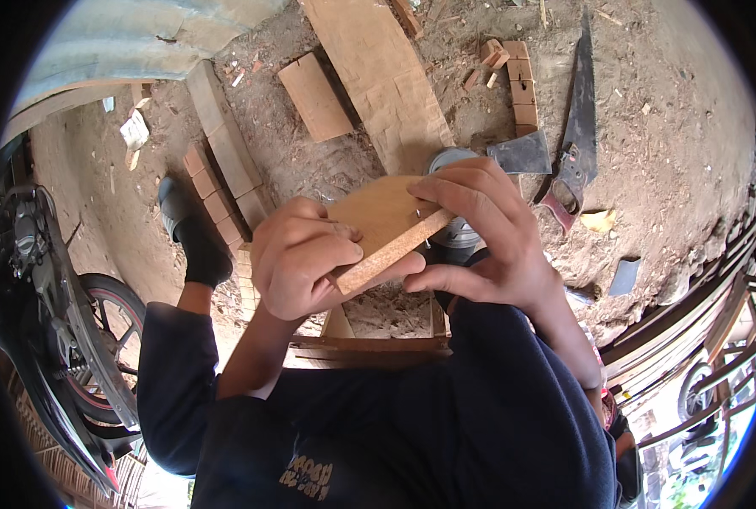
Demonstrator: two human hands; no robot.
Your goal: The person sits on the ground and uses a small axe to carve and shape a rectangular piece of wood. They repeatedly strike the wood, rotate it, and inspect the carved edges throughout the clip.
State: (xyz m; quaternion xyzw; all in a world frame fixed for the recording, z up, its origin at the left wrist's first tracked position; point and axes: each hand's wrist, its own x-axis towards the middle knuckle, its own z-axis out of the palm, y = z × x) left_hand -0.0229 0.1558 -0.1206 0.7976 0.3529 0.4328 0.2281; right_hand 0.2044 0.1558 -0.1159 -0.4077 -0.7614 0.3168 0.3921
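I hold a thick tan board (369,216) with a speckled, cut edge up in front of me. My left hand (302,254) wraps its fingers round the board's left end. My right hand (492,233) has its fingers curled over the right end, and its thumb is bent below. Small metal bits, which look like nails or screws (420,215), stick out at the board's edge near my right fingertips. Beneath the board, a grey shoe (446,159) is partly hidden.
A hand saw (580,127), a dark blade (518,157) and wood blocks (522,85) lie right. Long planks (369,76), a smaller panel (314,93) and stacked blocks (204,178) are ahead. A motorbike (89,356) stands left, beside my dark-socked foot (208,254).
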